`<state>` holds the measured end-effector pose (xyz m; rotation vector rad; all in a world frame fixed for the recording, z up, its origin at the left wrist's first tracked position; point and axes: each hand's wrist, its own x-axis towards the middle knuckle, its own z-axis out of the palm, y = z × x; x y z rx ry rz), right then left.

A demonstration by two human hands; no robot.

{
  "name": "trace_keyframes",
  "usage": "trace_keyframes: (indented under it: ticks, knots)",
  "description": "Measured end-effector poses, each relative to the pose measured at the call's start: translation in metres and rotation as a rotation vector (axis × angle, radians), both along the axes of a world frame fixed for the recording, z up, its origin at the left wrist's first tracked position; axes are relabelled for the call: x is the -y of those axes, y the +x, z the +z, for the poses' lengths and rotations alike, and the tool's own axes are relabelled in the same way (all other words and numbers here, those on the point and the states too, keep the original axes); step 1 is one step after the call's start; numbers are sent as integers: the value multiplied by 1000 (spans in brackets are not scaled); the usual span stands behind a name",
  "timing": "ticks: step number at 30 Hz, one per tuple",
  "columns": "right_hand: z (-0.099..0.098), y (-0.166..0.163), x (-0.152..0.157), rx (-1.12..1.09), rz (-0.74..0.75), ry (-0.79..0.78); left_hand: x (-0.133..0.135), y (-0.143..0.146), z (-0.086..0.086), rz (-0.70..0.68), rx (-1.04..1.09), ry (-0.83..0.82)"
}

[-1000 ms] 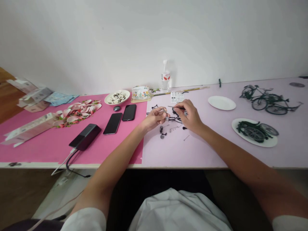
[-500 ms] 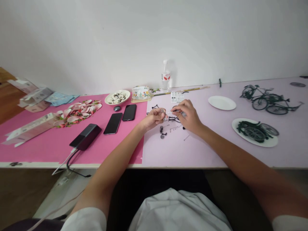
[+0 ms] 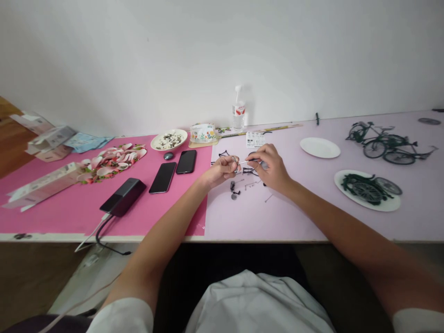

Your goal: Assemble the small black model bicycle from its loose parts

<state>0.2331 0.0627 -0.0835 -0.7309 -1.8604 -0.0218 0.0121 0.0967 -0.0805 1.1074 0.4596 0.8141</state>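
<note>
My left hand [image 3: 222,170] is closed in a pinch around a small silvery part [image 3: 237,161], which the fingers mostly cover. From the right, my right hand [image 3: 272,167] grips a thin screwdriver [image 3: 243,162], its metal shaft pointing left to the small part. Whether the tip sits in the part is too small to tell. Below both hands, loose black pieces [image 3: 237,188] and thin metal rods [image 3: 250,185] lie on the pale mat. A black frame piece [image 3: 250,171] shows between the hands.
White plates [image 3: 319,148] and green model bicycles [image 3: 385,145] are at right; one plate carries bicycle parts [image 3: 367,189]. A printed sheet [image 3: 255,139] and bottle [image 3: 239,113] stand behind. Leftward are phones [image 3: 163,177], a power bank [image 3: 123,197], a bowl [image 3: 169,147] and petals [image 3: 114,162].
Both hands stay in nearly the same place. The screwdriver still points at the small part, with only a very slight shift in the fingers.
</note>
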Motion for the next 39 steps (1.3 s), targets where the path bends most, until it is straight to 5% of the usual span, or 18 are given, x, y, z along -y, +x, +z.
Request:
trace_keyframes:
  ticks: [19,28,32,39]
  knots:
    - [8,5,-1,110,58,11,-6,-6,2,-24,-116,71]
    - [7,-4,9,105,124,-114,-6,-12,5,-71,-203,158]
    - [7,-8,16,77,137,-250,-7,-15,7,-71,-265,212]
    - [-6,-11,11,-55,181,-898,-7,-18,14,-44,-430,339]
